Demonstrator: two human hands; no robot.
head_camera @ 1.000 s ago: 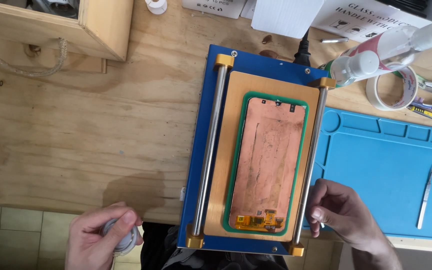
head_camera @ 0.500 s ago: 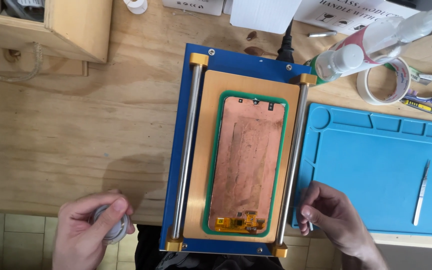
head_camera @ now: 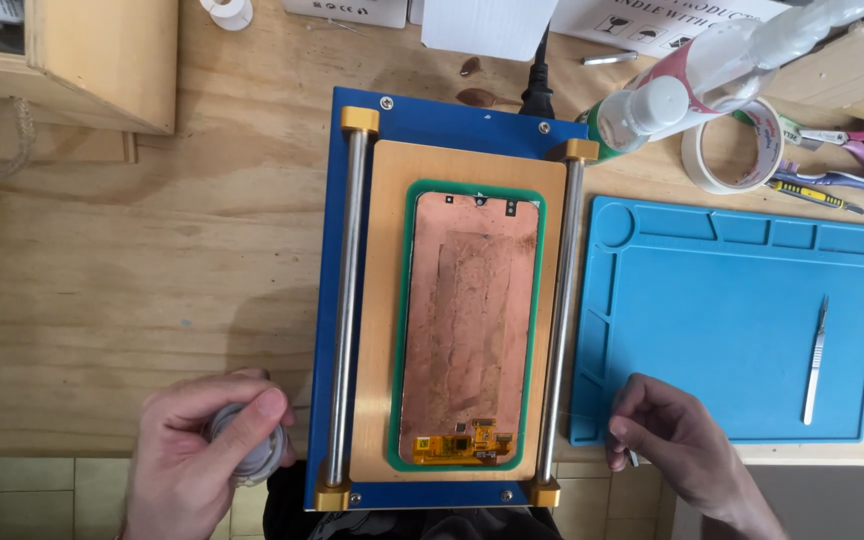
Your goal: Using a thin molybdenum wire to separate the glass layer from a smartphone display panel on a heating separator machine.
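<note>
The left hand [head_camera: 207,450] curls closed around a small whitish spool [head_camera: 252,450] at the wooden workbench's [head_camera: 102,300] near edge, just left of the blue separator machine [head_camera: 452,130]. A phone screen [head_camera: 467,330], copper back up, lies on its plate. The right hand [head_camera: 672,445] pinches something tiny, perhaps a thin wire, over the blue silicone mat's [head_camera: 732,330] corner.
</note>
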